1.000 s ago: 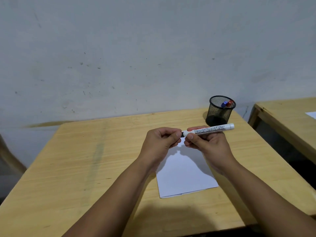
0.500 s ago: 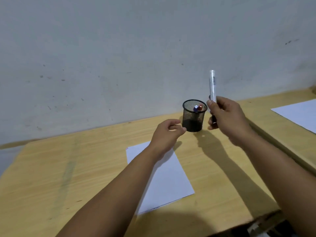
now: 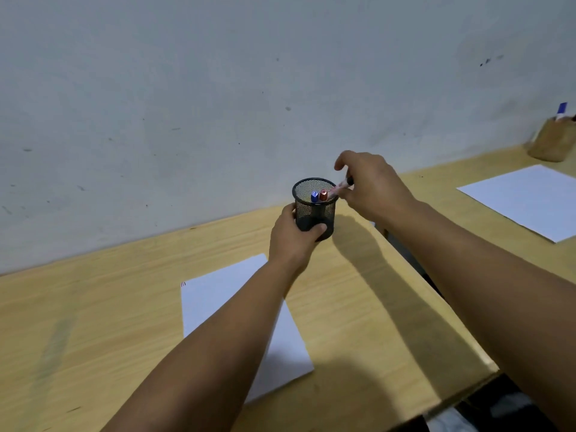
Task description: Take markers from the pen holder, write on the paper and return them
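Note:
A black mesh pen holder (image 3: 314, 188) stands near the far edge of the wooden table, with a blue-capped marker (image 3: 314, 197) and a red-capped marker (image 3: 323, 195) inside it. My left hand (image 3: 291, 236) grips the holder's lower wall. My right hand (image 3: 372, 187) holds a white marker with a black cap (image 3: 340, 186), tilted, its lower end resting over the holder's right rim. A white sheet of paper (image 3: 218, 294) lies on the table below, partly covered by my left forearm.
The wooden table (image 3: 109, 307) ends at a grey wall behind the holder. A gap separates it from a second table (image 3: 442, 188) on the right, which carries another white sheet (image 3: 523, 198) and a brown holder (image 3: 550, 143) with a blue-capped marker.
The two hands parted from the marker held over the paper. My right hand carried it up and then down to the holder's rim. My left hand reached forward and took hold of the holder.

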